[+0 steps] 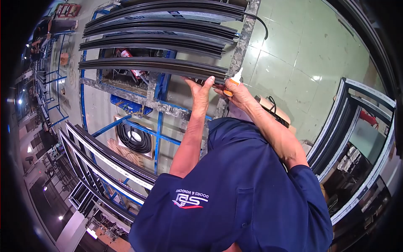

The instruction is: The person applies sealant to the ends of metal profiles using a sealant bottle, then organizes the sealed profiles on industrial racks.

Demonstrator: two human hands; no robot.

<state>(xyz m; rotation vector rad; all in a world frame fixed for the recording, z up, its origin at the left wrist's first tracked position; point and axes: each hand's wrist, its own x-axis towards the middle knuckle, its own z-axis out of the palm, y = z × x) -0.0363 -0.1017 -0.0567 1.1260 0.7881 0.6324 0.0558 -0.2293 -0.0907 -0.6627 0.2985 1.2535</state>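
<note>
My left hand (pixel 200 93) is closed around the near edge of a long dark window profile (pixel 153 66), close to its right end, thumb on top. My right hand (pixel 238 93) grips a small glue bottle (pixel 234 85) with an orange label, its white nozzle tilted up and to the right. The fingers of this hand are at the profile's end, partly hidden beneath the bottle. More dark profiles (pixel 163 30) lie roughly parallel beyond this one, some showing printed film. They rest across a blue metal rack (pixel 158 126) with worn, paint-spotted padding.
A black coiled gasket (pixel 133 137) lies below the rack. Red-and-white tubes (pixel 126 53) sit in an opening under the profiles. White-taped frames (pixel 107 159) stand at the left; another large frame (pixel 363 90) leans at the right. A cardboard box (pixel 273 110) is beside my right forearm.
</note>
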